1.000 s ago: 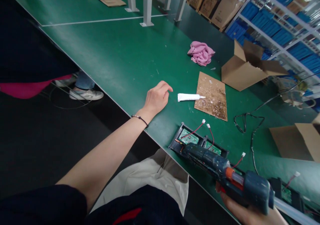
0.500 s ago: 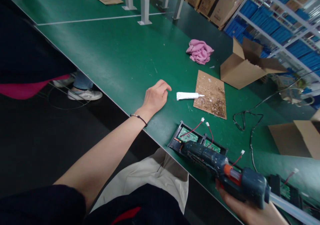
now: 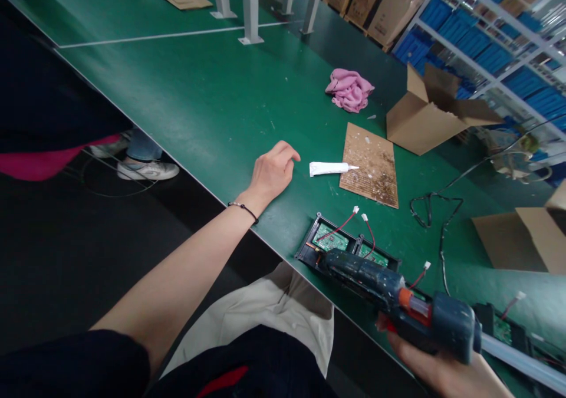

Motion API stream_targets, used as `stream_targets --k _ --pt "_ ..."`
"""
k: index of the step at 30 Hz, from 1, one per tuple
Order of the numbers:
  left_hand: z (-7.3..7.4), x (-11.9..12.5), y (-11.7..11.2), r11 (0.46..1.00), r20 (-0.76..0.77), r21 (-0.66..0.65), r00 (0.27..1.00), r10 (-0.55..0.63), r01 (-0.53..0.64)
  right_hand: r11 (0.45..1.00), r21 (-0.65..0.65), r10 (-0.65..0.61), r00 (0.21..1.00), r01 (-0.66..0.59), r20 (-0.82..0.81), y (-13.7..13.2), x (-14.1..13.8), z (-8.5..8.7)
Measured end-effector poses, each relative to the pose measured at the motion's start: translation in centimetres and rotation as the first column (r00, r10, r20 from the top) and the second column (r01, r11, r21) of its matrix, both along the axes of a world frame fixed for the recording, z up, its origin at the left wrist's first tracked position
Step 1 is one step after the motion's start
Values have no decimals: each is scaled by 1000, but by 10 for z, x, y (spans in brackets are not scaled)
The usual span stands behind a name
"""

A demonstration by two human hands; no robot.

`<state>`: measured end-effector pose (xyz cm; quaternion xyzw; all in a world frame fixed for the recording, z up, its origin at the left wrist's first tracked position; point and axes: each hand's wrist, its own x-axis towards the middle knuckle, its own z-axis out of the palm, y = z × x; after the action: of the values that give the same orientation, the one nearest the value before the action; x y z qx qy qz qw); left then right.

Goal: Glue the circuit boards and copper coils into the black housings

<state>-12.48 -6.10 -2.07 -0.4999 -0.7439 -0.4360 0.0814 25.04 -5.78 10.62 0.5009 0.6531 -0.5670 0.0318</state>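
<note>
My left hand (image 3: 270, 173) rests on the green table (image 3: 190, 103), fingers loosely curled and holding nothing, a short way left of a white glue tube (image 3: 331, 168). My right hand (image 3: 442, 371) grips a dark blue glue gun (image 3: 398, 301) at the lower right. The gun's nozzle sits over a black tray with green circuit boards (image 3: 338, 242) and red wires with white plugs. A glue-stained cardboard sheet (image 3: 370, 165) lies just beyond the tube.
A pink cloth (image 3: 349, 90) and an open cardboard box (image 3: 431, 115) lie farther back. Another box (image 3: 522, 239) stands at the right, with a black cable (image 3: 435, 209) beside it. Another person's shoe (image 3: 148, 170) shows on the floor at left. Shelves with blue bins stand behind.
The view has shifted slightly; everything sits a little lower left in frame. My hands keep their poses and the glue gun stays over the tray.
</note>
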Motion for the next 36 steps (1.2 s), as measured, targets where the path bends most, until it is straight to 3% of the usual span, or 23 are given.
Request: stream_targets --k 10,15,21,27,33,36 --pt "-1 -1 1 1000 -20 -3 1000 -2 2 987 129 80 989 -96 127 6 -4 8" --pt "-6 -4 3 1000 -41 22 999 8 -7 973 230 -3 987 -34 159 0 8 27" --pt "-10 -7 5 1000 -39 19 999 21 -20 968 250 -84 969 24 233 1 38 40" --pt "-8 -7 3 1000 -39 -5 999 0 0 968 249 -51 957 -22 284 0 53 29" --pt "-7 -8 3 1000 -93 -17 996 1 -3 953 286 -169 956 97 239 -10 52 12" --pt "-6 -8 3 1000 -109 -27 994 8 -11 942 336 -93 961 0 261 -11 54 8"
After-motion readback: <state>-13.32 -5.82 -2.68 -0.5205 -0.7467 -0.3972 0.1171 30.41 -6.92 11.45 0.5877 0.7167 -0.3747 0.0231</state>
